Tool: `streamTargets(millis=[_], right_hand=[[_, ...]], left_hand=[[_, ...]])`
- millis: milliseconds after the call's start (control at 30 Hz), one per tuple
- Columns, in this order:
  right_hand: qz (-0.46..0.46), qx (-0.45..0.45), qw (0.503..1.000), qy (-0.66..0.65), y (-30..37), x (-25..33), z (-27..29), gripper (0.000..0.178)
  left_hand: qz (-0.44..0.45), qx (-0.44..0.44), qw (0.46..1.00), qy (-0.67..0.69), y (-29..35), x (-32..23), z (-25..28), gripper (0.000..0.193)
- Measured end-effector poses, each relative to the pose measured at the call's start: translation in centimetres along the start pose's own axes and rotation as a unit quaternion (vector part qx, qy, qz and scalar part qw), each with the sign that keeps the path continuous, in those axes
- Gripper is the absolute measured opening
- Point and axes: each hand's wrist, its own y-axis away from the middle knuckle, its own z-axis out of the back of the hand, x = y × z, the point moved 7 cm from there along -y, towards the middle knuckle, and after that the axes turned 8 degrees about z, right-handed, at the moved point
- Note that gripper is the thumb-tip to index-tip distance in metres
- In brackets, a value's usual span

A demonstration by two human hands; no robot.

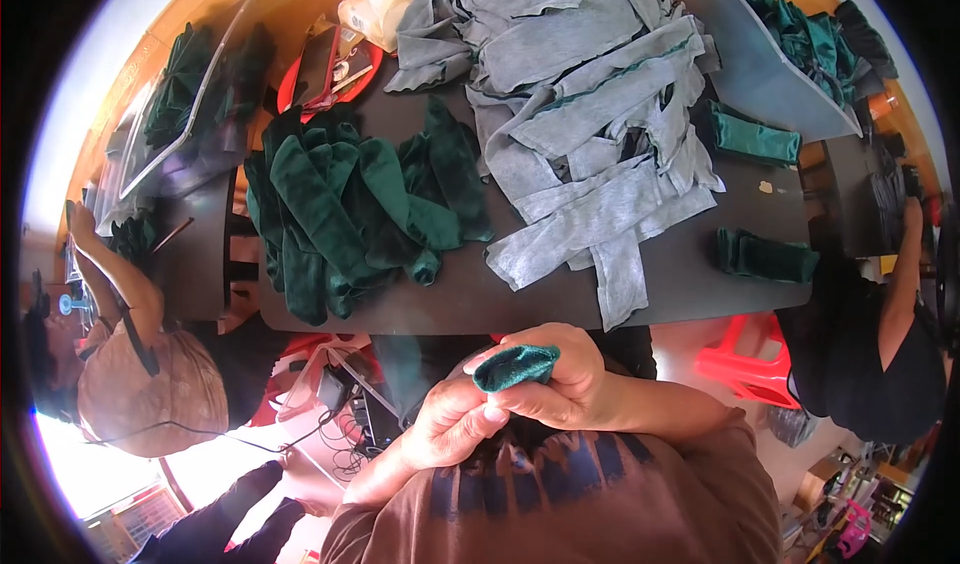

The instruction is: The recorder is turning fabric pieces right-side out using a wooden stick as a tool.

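Observation:
Close to my chest, below the table's near edge, I hold a dark green velvet cloth piece (518,368) between both hands. My left hand (452,426) pinches its lower left edge, with thumb and fingers pressed together. My right hand (565,379) wraps round it from the right, the thumb along its lower side. The cloth's rounded end shows between the hands; the rest is hidden by my fingers. On the table ahead lies a heap of long green velvet pieces (375,204) at the left. Beside it spreads a large pile of grey cloth strips (590,144).
Folded green bundles (765,257) lie on the dark table (690,299) at the right. A red tray (350,74) holds small items at the back left. Clear panels stand at both sides. People sit left and right; a red stool (745,364) is at the right.

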Motion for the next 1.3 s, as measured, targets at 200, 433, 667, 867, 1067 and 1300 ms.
streamTargets(millis=[200,433,667,867,1067,1300], right_hand=[[-0.005,0.033,0.999,0.001,0.3,0.2,0.2,0.028],[-0.097,-0.028,0.993,-0.055,0.6,0.0,2.1,0.053],[-0.009,0.026,0.999,0.028,1.3,0.1,1.0,0.045],[-0.031,0.061,0.993,0.093,0.3,0.5,1.6,0.047],[-0.036,-0.017,0.997,0.058,-0.7,1.7,3.0,0.058],[-0.017,-0.006,0.999,0.045,-0.3,1.8,2.5,0.045]], left_hand=[[0.021,0.002,0.999,0.039,-0.3,0.3,-0.4,0.024],[0.091,0.023,0.995,0.019,-1.1,-0.6,-1.1,0.032],[0.012,0.005,1.000,-0.002,-1.2,-0.9,-1.2,0.030],[0.112,0.034,0.988,0.102,-1.1,-0.6,-1.2,0.032],[0.116,0.042,0.991,0.041,-1.3,-0.5,-1.1,0.031],[0.055,0.069,0.995,-0.048,-2.3,-1.6,-1.7,0.030]])
